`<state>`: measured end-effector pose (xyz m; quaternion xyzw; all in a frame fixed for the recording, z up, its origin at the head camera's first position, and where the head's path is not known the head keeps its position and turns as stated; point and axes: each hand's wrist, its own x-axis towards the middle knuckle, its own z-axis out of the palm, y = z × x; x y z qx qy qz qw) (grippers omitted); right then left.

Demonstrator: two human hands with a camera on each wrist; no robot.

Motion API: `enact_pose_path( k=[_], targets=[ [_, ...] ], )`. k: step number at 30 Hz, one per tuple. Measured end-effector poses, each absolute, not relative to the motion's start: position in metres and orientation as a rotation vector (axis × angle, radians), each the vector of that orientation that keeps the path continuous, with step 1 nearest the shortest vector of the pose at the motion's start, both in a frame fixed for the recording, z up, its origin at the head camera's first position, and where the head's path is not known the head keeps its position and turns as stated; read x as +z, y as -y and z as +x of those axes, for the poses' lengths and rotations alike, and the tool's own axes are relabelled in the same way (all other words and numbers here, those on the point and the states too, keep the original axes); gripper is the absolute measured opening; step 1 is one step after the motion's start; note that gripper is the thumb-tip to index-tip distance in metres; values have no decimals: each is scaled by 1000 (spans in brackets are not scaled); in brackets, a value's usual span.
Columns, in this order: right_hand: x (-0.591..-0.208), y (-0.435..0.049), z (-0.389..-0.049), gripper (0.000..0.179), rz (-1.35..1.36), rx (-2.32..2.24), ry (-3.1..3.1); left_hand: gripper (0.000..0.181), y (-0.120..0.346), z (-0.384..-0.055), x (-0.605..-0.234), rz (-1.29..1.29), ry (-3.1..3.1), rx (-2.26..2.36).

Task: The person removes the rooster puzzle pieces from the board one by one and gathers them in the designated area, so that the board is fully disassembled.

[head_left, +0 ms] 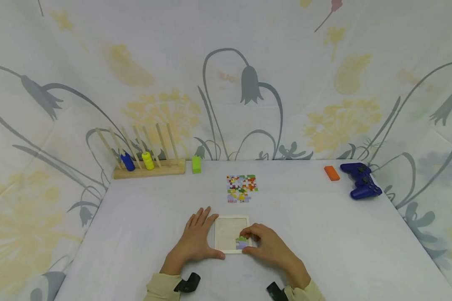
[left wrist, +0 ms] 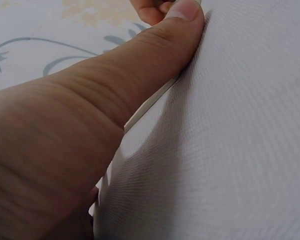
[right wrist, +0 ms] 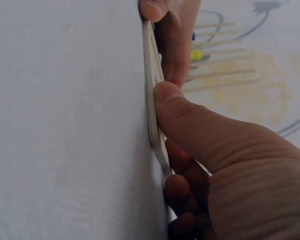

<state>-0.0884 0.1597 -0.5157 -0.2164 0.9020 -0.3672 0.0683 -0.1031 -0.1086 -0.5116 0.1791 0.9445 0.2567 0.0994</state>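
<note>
A shallow puzzle tray with a pale wooden border lies on the white cloth between both hands. My left hand rests at its left side, fingers spread and straight, the thumb by the lower edge. At the tray's lower right corner sits a lilac and green jigsaw piece. My right hand has thumb and curled fingers around that piece, partly covering it. In the right wrist view, the right thumb lies over the tray's rim. Beyond the tray lie several colourful jigsaw pieces, set close together.
At the back left stands a wooden peg rack with blue and yellow beads. A green block is beside it. Back right, an orange block lies near a blue game controller. A patterned cloth hangs behind the table.
</note>
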Motion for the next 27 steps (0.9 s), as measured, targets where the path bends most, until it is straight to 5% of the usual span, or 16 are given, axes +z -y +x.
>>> enact_pose_path(
  k=[27],
  targets=[
    [-518,-163,-91,30,-677,-1256,-2665,118,108,-103,-511,538,-2796,744]
  ],
)
